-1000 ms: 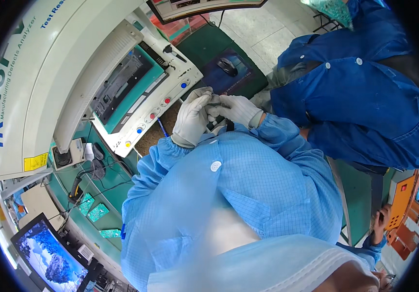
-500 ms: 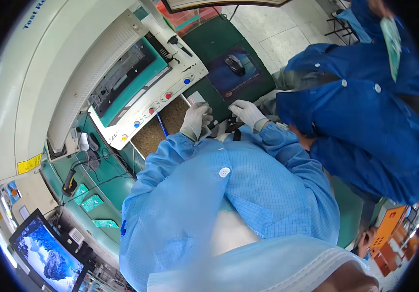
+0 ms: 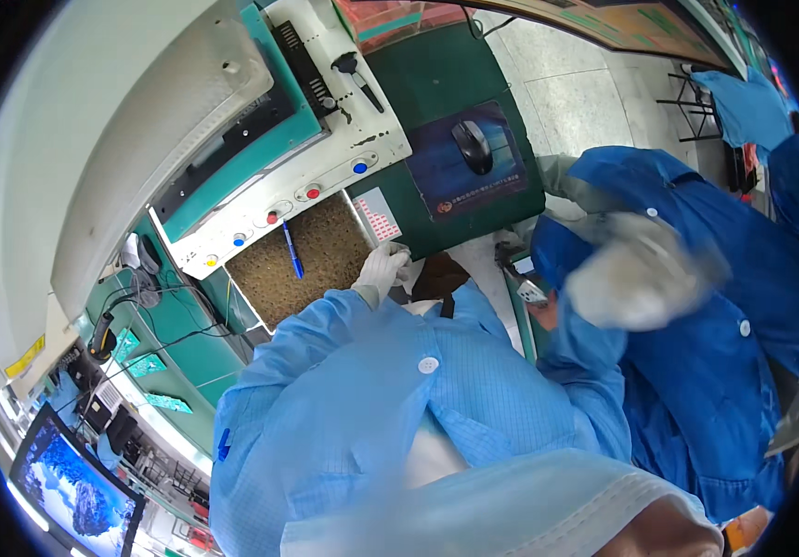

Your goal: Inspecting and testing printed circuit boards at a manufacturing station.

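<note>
My left hand (image 3: 384, 267), in a white glove, is by the green table's edge just below a white sheet with red labels (image 3: 378, 215). Its fingers are curled in, and whatever may be in them is hidden. Raised out to the right, my gloved right hand (image 3: 645, 274) is smeared by motion in front of a co-worker's dark blue coat (image 3: 696, 371). Its fingers cannot be made out. A blue pen (image 3: 292, 252) lies on a brown speckled panel (image 3: 325, 243) to the left of my left hand.
A white machine front with coloured buttons (image 3: 313, 192) stands at the left. A black mouse (image 3: 473, 147) rests on a dark mouse pad (image 3: 436, 176). Close on the right, a co-worker's bare hand (image 3: 545, 313) is beside a small dark-and-silver object (image 3: 531, 293). Green circuit boards (image 3: 147, 365) lie at far left.
My right hand has left the spot beside my left hand and swung right. My left hand stays curled near the table edge. The co-worker's raised hand with the green item has left view.
</note>
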A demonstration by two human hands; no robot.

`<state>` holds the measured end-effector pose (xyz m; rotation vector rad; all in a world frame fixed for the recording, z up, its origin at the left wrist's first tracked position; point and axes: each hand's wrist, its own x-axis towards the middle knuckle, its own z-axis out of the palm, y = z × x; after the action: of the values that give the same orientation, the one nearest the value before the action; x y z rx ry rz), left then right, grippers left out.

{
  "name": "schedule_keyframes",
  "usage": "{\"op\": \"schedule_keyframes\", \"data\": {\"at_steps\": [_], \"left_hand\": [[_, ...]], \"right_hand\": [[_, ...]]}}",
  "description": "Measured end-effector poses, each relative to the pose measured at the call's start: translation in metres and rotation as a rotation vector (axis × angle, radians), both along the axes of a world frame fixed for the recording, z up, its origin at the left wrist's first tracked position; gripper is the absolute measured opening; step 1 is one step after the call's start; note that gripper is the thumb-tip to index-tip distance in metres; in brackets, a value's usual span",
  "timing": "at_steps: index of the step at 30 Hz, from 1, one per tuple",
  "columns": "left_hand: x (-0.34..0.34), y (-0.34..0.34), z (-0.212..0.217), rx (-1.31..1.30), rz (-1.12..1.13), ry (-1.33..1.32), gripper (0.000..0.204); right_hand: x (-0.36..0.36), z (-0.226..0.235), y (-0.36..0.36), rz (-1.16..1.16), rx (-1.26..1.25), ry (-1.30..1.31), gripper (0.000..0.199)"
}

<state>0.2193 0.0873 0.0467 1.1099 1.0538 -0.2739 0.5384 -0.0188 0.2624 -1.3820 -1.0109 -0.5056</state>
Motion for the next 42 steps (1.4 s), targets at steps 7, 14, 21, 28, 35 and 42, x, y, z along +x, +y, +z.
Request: {"op": "schedule_keyframes", "data": {"at_steps": [7, 14, 21, 28, 35, 42], "left_hand": [[0.014, 0.0, -0.016, -0.017, 0.0, 0.065, 0.035], [0.02, 0.002, -0.001, -0.032, -0.034, 0.034, 0.034], [0.02, 0.01, 0.015, -0.031, 0.025, 0.018, 0.037], [-0.004, 0.014, 0.007, -0.09, 0.209, -0.165, 0.03], [-0.025, 0.043, -0.006, 0.088, 0.127, -0.281, 0.03], [-0.04, 0.056, 0.017, 0.247, -0.011, -0.308, 0.034]], "right_hand": [[0.094, 0.108, -0.06, -0.144, 0.418, -0.076, 0.03], [0.109, 0.132, -0.084, -0.141, 0.473, -0.059, 0.032], [0.096, 0.147, -0.094, -0.063, 0.544, -0.082, 0.034], [0.045, 0.171, -0.058, -0.295, 0.292, -0.154, 0.034], [0.013, 0.194, -0.054, -0.389, 0.153, 0.109, 0.035], [-0.099, 0.193, -0.072, -0.386, -0.189, -0.258, 0.032]]}}
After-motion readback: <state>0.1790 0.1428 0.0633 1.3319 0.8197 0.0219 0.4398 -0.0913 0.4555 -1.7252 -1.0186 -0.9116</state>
